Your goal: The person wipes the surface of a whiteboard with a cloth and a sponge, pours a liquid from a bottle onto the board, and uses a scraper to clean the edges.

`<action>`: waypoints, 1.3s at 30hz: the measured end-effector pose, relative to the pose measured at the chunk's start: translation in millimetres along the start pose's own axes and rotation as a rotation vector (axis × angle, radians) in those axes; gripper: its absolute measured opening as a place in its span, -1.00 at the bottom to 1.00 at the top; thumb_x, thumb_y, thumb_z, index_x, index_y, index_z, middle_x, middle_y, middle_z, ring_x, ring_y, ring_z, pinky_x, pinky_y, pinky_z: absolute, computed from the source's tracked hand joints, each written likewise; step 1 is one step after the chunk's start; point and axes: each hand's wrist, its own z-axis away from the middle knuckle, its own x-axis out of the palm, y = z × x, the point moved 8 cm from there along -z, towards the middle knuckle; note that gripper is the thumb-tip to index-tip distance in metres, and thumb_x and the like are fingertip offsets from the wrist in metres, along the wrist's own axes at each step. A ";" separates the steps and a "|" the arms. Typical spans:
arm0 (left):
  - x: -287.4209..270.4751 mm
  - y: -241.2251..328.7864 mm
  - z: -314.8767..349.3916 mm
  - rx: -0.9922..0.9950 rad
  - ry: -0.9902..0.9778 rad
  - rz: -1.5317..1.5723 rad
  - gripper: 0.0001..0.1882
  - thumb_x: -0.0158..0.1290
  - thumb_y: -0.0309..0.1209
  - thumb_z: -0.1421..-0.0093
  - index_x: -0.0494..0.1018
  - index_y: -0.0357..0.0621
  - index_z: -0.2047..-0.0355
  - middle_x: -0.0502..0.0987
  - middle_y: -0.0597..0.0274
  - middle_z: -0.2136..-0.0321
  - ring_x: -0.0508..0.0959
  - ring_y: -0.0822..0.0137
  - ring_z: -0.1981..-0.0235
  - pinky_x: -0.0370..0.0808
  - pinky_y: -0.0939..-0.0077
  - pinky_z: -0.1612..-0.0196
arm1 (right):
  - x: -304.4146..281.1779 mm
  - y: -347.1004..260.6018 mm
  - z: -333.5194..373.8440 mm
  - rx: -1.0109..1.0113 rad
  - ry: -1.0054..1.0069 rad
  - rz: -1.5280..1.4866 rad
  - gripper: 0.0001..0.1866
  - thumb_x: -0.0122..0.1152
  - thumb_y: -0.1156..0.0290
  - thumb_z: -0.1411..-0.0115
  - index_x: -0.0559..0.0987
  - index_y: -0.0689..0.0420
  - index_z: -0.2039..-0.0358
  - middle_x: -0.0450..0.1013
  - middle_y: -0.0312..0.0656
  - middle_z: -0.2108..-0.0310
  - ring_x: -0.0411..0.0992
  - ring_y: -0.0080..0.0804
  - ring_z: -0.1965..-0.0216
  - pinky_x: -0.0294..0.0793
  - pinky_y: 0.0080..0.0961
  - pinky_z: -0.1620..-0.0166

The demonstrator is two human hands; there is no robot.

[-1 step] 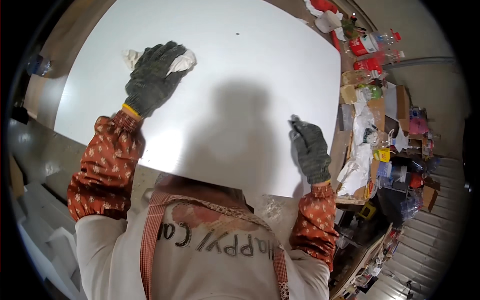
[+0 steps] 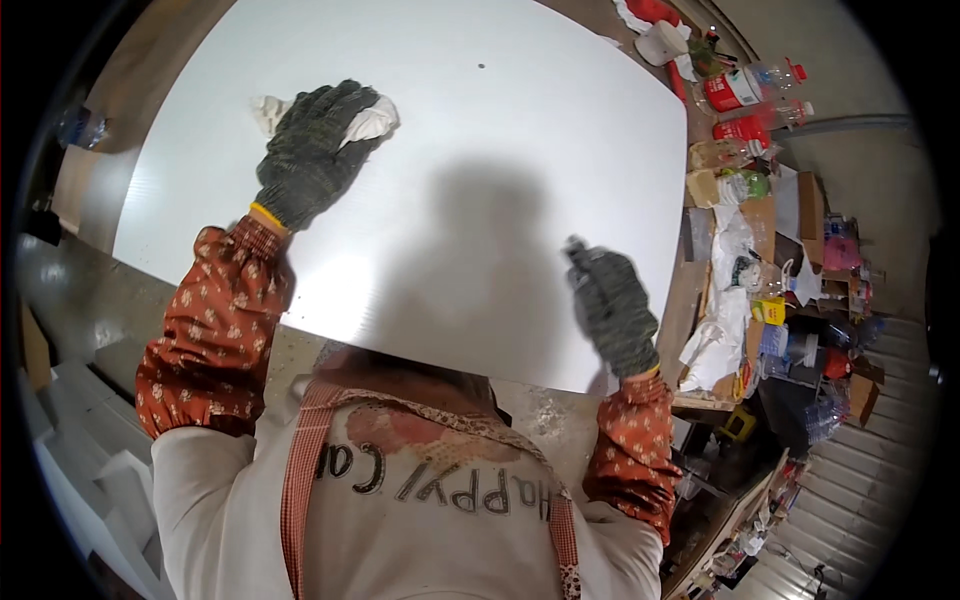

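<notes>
A large white panel (image 2: 420, 90) with a smooth, shiny top lies before me. My left hand (image 2: 318, 150), in a dark grey-green knit glove, presses a crumpled white cloth (image 2: 373, 121) onto the panel's left part. Cloth shows on both sides of the fingers. Near the panel's right front edge is my right hand (image 2: 614, 310), gloved alike. Its fingers are drawn together and point forward and left over the surface. Whatever they may hold is too small or hidden to make out. A small dark spot (image 2: 481, 66) marks the panel's far part.
Along the right side stand several plastic bottles (image 2: 735, 90), with a white cup (image 2: 660, 44) farther off. White crumpled sheeting (image 2: 715, 340), an open cardboard box (image 2: 810, 220) and mixed clutter lie nearer. Pale grey slabs (image 2: 95, 450) rest at the lower left.
My right hand has shifted a little left over the panel, its fingertips now farther from the right edge. My left hand stays on the cloth. The whole view has moved slightly.
</notes>
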 end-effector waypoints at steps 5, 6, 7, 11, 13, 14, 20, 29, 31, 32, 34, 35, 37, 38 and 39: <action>8.2 7.4 -3.3 0.006 -0.049 0.005 -0.57 -0.01 -0.28 -0.15 0.37 -0.08 -0.03 0.40 0.09 -0.02 0.37 0.07 -0.06 0.27 0.16 -0.11 | 48.7 -39.8 -8.4 -0.008 -0.541 -0.100 -0.78 0.04 0.42 -0.17 0.53 0.06 0.17 0.41 -0.20 0.12 0.40 -0.34 0.16 0.44 -0.40 0.16; 11.0 7.7 -1.0 -0.014 -0.054 -0.009 -0.57 -0.01 -0.28 -0.15 0.37 -0.08 -0.03 0.40 0.09 -0.02 0.37 0.07 -0.06 0.27 0.16 -0.11 | 52.7 -36.2 -18.4 -0.028 -0.554 -0.108 -0.78 0.04 0.42 -0.17 0.53 0.06 0.17 0.41 -0.20 0.12 0.40 -0.34 0.16 0.44 -0.40 0.16; 11.0 5.0 2.7 -0.036 -0.056 -0.049 -0.58 -0.01 -0.28 -0.16 0.37 -0.09 -0.03 0.40 0.08 -0.02 0.37 0.07 -0.06 0.27 0.17 -0.12 | 51.2 -36.5 -37.4 -0.073 -0.490 -0.201 -0.82 0.07 0.41 -0.15 0.53 0.08 0.22 0.41 -0.19 0.21 0.42 -0.33 0.23 0.45 -0.39 0.25; -11.7 -21.0 -0.1 -0.239 -0.071 -0.103 -0.57 0.01 -0.26 -0.16 0.38 -0.11 -0.02 0.41 0.06 -0.01 0.40 0.06 -0.03 0.28 0.22 -0.12 | 42.0 -34.6 -115.8 -0.320 -0.217 -0.435 -0.85 0.09 0.40 -0.15 0.53 0.11 0.27 0.41 -0.16 0.35 0.44 -0.28 0.35 0.46 -0.38 0.34; -20.9 -50.0 13.9 -0.416 -0.067 -0.204 -0.57 0.04 -0.30 -0.13 0.38 -0.17 -0.01 0.42 0.05 0.00 0.41 0.04 -0.01 0.30 0.24 -0.10 | 38.4 -31.3 -128.8 -0.422 -0.193 -0.303 -0.80 0.07 0.41 -0.16 0.53 0.13 0.20 0.40 -0.17 0.41 0.45 -0.26 0.39 0.46 -0.39 0.34; -27.9 -60.2 23.3 -0.393 0.008 -0.207 -0.58 0.02 -0.33 -0.15 0.37 -0.18 -0.02 0.44 0.06 0.01 0.42 0.08 0.00 0.32 0.28 -0.09 | 41.9 -23.6 -133.0 -0.421 -0.227 -0.266 -0.79 0.07 0.42 -0.16 0.52 0.14 0.18 0.40 -0.16 0.42 0.45 -0.28 0.38 0.46 -0.40 0.36; -24.1 -76.1 61.5 -0.997 0.230 0.505 -0.69 -0.03 -0.30 -0.25 0.40 -0.18 0.06 0.48 0.36 0.24 0.42 0.53 0.30 0.39 0.64 0.24 | 81.8 -10.0 -197.6 -0.529 -0.084 -0.205 -0.75 0.05 0.40 -0.16 0.49 0.22 0.18 0.39 -0.11 0.40 0.41 -0.34 0.50 0.44 -0.45 0.51; -23.9 -81.7 189.3 -1.327 0.165 0.496 -0.62 0.02 -0.32 -0.19 0.38 -0.16 0.00 0.49 0.26 0.12 0.44 0.42 0.09 0.33 0.52 0.00 | 51.4 -79.7 -200.0 -0.551 -0.539 -0.313 -0.69 0.14 0.43 -0.08 0.54 0.11 0.12 0.42 -0.10 0.31 0.46 -0.24 0.31 0.50 -0.30 0.33; -30.0 -81.0 188.9 -1.283 0.207 0.560 -0.61 0.03 -0.32 -0.19 0.37 -0.17 -0.01 0.49 0.26 0.12 0.44 0.42 0.10 0.33 0.53 0.00 | 45.4 -88.4 -202.8 -0.594 -0.484 -0.370 -0.69 0.15 0.44 -0.07 0.54 0.10 0.12 0.42 -0.10 0.32 0.47 -0.23 0.32 0.50 -0.30 0.33; -33.0 -79.1 184.6 -1.233 0.239 0.628 -0.60 0.03 -0.32 -0.19 0.36 -0.19 -0.01 0.49 0.26 0.12 0.44 0.43 0.10 0.34 0.53 0.01 | 47.9 -81.4 -196.6 -0.542 -0.515 -0.318 -0.69 0.14 0.46 -0.07 0.54 0.11 0.12 0.42 -0.09 0.32 0.47 -0.22 0.33 0.51 -0.31 0.33; -48.2 -69.3 176.9 -1.262 0.263 0.589 -0.61 0.03 -0.33 -0.19 0.37 -0.20 -0.01 0.49 0.26 0.12 0.44 0.43 0.11 0.33 0.54 0.01 | 39.5 -79.9 -190.8 -0.551 -0.372 -0.312 -0.66 0.12 0.47 -0.07 0.51 0.10 0.08 0.42 -0.09 0.31 0.47 -0.19 0.35 0.50 -0.35 0.35; -54.7 -64.6 174.8 -1.285 0.271 0.559 -0.62 0.03 -0.33 -0.20 0.37 -0.21 0.00 0.49 0.26 0.12 0.44 0.44 0.11 0.33 0.55 0.01 | 40.8 -82.0 -193.9 -0.554 -0.375 -0.313 -0.66 0.12 0.47 -0.07 0.51 0.10 0.08 0.42 -0.09 0.31 0.47 -0.19 0.35 0.50 -0.35 0.35; -51.3 -65.2 177.9 -1.308 0.237 0.570 -0.63 0.03 -0.34 -0.20 0.37 -0.22 0.00 0.49 0.26 0.11 0.44 0.44 0.11 0.33 0.56 0.00 | 50.3 -94.9 -209.3 -0.581 -0.489 -0.279 -0.66 0.14 0.44 -0.07 0.51 0.10 0.09 0.42 -0.10 0.30 0.48 -0.19 0.34 0.50 -0.37 0.34; -48.1 -67.2 178.8 -1.327 0.200 0.581 -0.63 0.02 -0.35 -0.21 0.38 -0.23 0.01 0.48 0.26 0.11 0.43 0.45 0.10 0.33 0.56 -0.01 | 45.0 -99.4 -207.7 -0.708 -0.291 -0.338 -0.67 0.13 0.41 -0.09 0.51 0.10 0.08 0.42 -0.09 0.30 0.48 -0.21 0.35 0.50 -0.35 0.35; -50.1 -66.9 179.7 -1.324 0.207 0.584 -0.63 0.02 -0.35 -0.21 0.38 -0.23 0.01 0.48 0.26 0.11 0.43 0.45 0.10 0.33 0.56 -0.01 | 39.0 -101.1 -206.3 -0.713 -0.287 -0.333 -0.67 0.13 0.41 -0.09 0.51 0.10 0.08 0.42 -0.09 0.30 0.48 -0.21 0.35 0.50 -0.35 0.35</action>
